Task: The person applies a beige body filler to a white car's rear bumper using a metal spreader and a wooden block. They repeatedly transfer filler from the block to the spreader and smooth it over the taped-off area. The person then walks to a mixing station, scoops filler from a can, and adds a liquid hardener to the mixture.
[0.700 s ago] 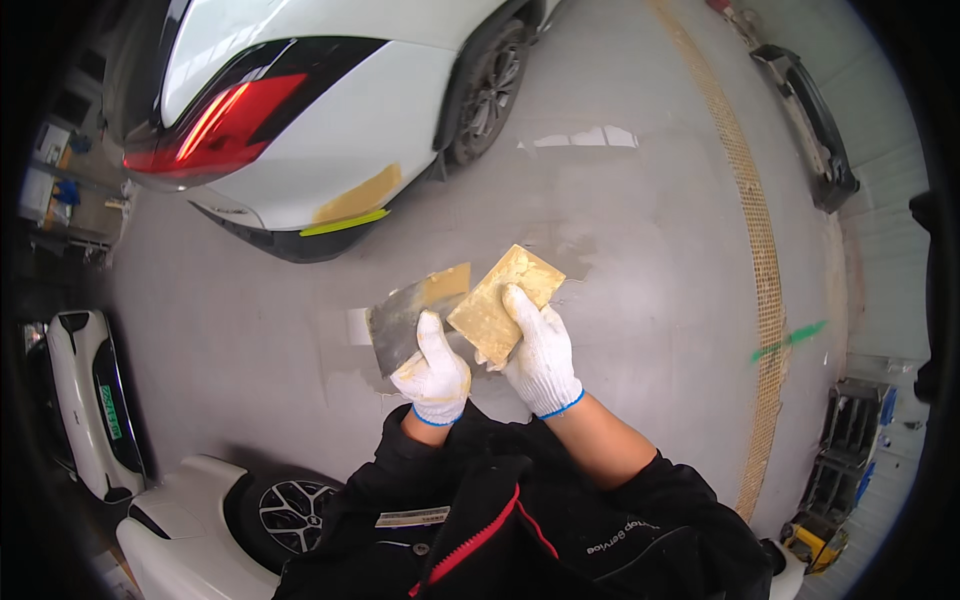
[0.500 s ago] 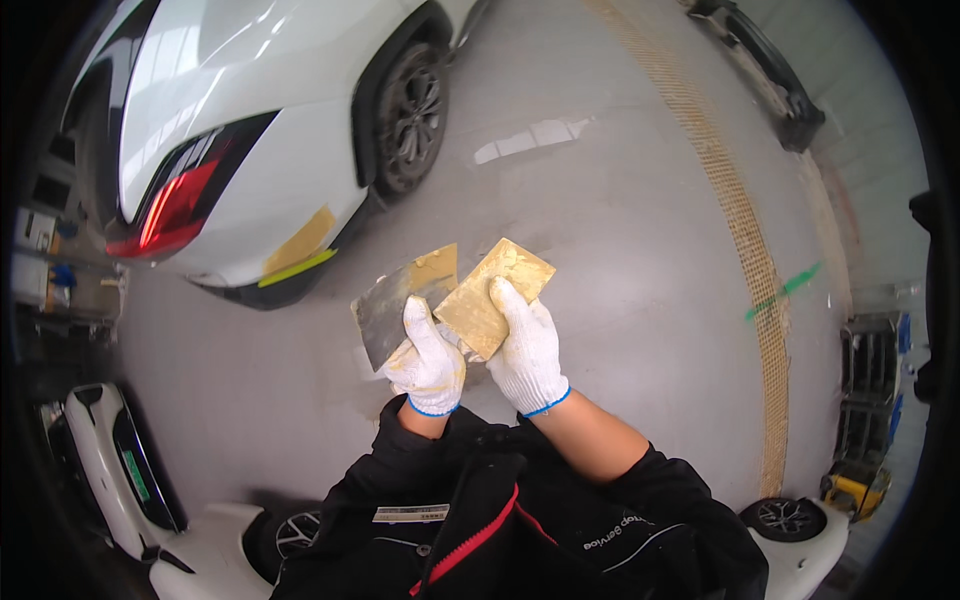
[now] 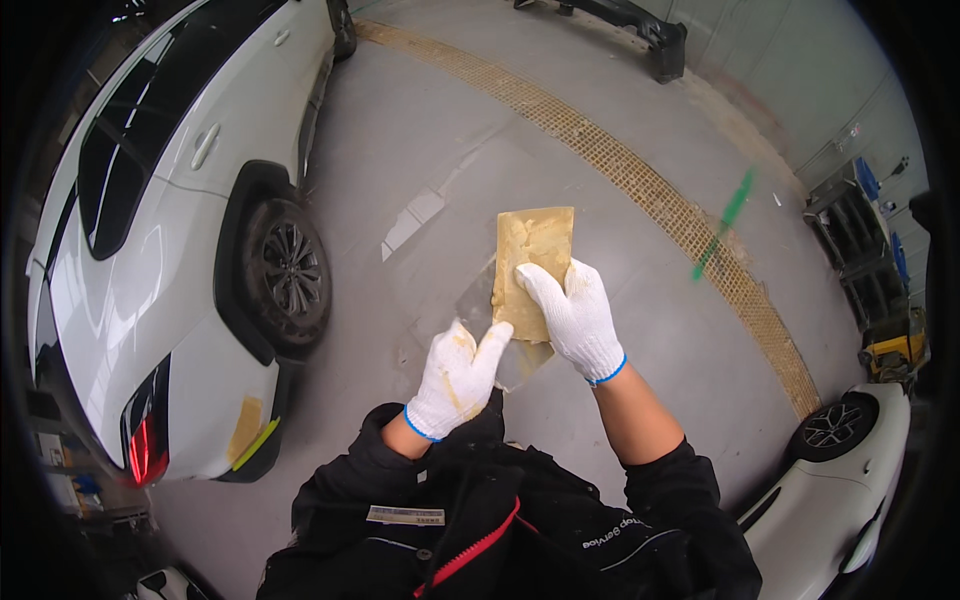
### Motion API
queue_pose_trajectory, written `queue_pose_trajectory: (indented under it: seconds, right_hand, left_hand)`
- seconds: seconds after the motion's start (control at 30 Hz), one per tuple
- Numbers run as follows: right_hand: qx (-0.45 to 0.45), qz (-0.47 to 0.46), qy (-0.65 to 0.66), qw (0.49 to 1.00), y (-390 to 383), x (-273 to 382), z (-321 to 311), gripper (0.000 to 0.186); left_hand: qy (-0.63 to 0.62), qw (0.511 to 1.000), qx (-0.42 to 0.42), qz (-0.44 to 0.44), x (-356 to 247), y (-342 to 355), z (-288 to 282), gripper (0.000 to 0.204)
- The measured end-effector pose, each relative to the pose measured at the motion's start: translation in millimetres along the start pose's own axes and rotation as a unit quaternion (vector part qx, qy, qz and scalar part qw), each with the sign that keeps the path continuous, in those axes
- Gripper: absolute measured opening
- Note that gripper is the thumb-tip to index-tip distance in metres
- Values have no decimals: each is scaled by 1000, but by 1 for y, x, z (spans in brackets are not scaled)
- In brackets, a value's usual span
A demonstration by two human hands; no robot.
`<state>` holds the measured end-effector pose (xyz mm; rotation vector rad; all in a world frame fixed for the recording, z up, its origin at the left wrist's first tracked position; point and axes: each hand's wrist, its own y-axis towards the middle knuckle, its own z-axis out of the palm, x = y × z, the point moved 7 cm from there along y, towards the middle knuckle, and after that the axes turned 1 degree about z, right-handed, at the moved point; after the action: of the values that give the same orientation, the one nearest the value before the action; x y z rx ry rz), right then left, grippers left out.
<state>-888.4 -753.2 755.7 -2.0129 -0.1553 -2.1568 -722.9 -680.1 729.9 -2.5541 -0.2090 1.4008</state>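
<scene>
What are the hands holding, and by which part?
Right hand: a tan, smeared plate, by its lower right edge. Left hand: a greyish plate beneath, apparently by its lower left edge.

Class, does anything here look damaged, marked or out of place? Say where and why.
Yes: a tan patch on the rear corner of the left-hand white car, beside a yellow-green strip, breaks the even paintwork. An odd green streak crosses the floor grating.

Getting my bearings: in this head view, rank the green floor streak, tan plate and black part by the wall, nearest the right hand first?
1. Tan plate: in the right hand
2. Green floor streak: to the right
3. Black part: ahead, by wall
</scene>
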Motion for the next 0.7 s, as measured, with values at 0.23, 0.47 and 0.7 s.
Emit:
queue_pose_trajectory:
  seconds: [0.23, 0.47, 0.7]
  right_hand:
    - [20, 144, -57, 988, 132, -5, -89, 32]
    - [-131, 0, 100, 986, 284, 36, -188, 34]
    - [67, -37, -275, 958, 461, 37, -199, 32]
  left_hand:
    - [-20, 931, 293, 217, -68, 180, 43, 43]
    - [-538, 761, 348, -105, -97, 368, 64, 57]
    - [-600, 594, 453, -288, -132, 529, 102, 69]
